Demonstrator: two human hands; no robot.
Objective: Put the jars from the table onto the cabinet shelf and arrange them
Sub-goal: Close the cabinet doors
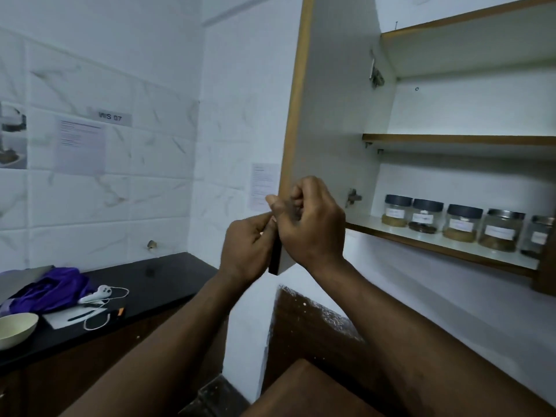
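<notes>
Cabinet door (331,121): stands open, its lower free edge gripped by both your hands. Left hand (246,251): fingers curled, pinching the door's edge from the outer side. Right hand (313,224): closed in a loose fist on the inner face, fingers tucked over the same edge; you probably hold it so to steady or swing the door, now that the jars are stowed. Jars (460,222): five in view, upright in one row along the front of the bottom shelf (436,246), close side by side, the rightmost partly cut off by the cabinet frame; three with dark lids at the left, two with metal-looking lids at the right, each with brownish contents at the bottom. Labels face outward, likely for reading at a glance; their writing is too blurred to read. Upper shelf (451,139): bare where visible. Wall: a grey plate (110,117) reading "WS 07", with printed sheets below and beside the door, text illegible. Desk (156,281): black, carries purple cloth, a bowl, a white cabled device; no jars seen there.
</notes>
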